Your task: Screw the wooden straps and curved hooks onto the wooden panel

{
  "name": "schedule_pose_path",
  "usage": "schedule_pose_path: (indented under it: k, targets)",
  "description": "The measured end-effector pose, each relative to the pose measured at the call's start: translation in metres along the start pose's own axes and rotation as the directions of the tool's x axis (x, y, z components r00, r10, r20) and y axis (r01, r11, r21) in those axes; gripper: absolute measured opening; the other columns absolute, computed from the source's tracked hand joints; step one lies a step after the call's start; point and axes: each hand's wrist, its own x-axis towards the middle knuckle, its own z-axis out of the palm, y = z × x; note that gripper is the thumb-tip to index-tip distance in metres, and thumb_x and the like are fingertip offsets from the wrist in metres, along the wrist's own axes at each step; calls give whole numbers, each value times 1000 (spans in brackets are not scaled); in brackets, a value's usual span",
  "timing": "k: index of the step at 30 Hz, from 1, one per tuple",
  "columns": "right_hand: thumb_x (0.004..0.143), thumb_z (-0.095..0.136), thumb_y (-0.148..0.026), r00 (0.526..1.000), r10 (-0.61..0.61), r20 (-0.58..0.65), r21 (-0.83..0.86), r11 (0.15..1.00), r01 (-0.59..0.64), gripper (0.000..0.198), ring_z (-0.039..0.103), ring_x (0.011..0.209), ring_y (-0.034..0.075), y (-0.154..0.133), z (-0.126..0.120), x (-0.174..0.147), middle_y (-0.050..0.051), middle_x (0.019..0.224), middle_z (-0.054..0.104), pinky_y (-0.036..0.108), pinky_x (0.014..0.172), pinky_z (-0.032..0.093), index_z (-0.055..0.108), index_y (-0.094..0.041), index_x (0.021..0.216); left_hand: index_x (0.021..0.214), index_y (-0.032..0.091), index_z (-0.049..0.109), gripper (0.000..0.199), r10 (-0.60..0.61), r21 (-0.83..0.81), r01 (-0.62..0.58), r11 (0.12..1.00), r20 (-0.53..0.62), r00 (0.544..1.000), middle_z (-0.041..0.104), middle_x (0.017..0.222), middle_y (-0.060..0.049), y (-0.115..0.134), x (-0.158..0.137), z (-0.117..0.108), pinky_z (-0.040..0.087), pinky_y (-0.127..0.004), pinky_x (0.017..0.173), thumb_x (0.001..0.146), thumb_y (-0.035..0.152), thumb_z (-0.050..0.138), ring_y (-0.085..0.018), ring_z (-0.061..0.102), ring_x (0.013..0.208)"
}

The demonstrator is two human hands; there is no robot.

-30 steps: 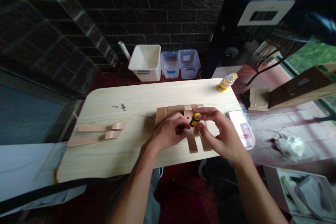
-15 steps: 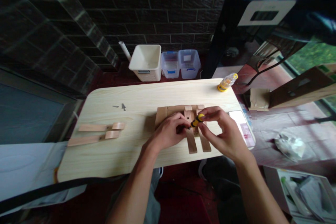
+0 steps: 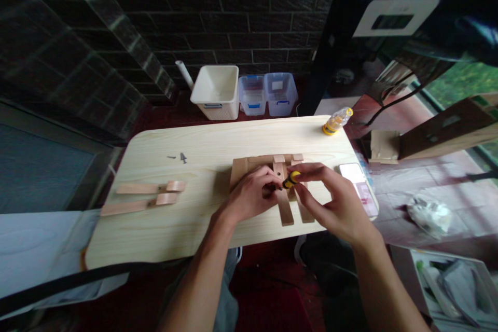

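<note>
My right hand [image 3: 338, 205] pinches the handle of a small yellow-and-black screwdriver [image 3: 290, 180] between thumb and fingers. Its tip points left, toward the fingertips of my left hand [image 3: 251, 194]. Those fingers are pinched at the tip; whatever they hold is too small and shaded to make out. Beneath the hands, a wooden strip [image 3: 286, 211] with a dark hole and a second wooden strip [image 3: 305, 212] lie across a flat cardboard box [image 3: 239, 170]. Each strip has a small block at its far end.
Two more wooden strips with blocks, an upper one [image 3: 136, 188] and a lower one [image 3: 126, 208], lie on the table [image 3: 187, 238] at left. Loose screws [image 3: 183, 157] are beyond them. A clear yellow-capped bottle [image 3: 336, 121] and a phone [image 3: 360, 190] are at right. Bins [image 3: 216, 109] stand behind.
My right fingers have shifted around the screwdriver handle, and the handle has moved slightly. My left hand stays almost in place. The wooden strips' near ends have shifted very slightly right.
</note>
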Motion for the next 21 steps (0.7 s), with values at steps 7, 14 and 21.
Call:
schedule_pose_path:
  k: [7,14,21]
  targets:
    - [101,69,-17,998,-34,-54,-13,999,33,14,75,114,23,7,3,1,8,116,76,42,96,64,67,-26,111,97,21,73,26,-6,-18,6,1000,-7,1000,72,105,-2,3,0,0,56,-27,77,82,2,64,-14,69,86]
    - [101,68,-16,1000,12,-29,37,999,-11,16,75,122,25,4,0,-1,10,128,77,45,102,64,69,-27,113,97,22,73,24,-34,-10,34,999,11,999,72,107,-2,4,0,-1,56,-28,77,84,4,66,-15,69,88]
    - [102,68,-19,999,-12,-30,17,1000,12,12,76,115,24,7,0,0,8,119,78,43,97,65,69,-27,110,98,22,73,28,-26,-6,26,1000,12,1000,71,105,-1,2,1,0,55,-27,76,82,1,65,-14,69,87]
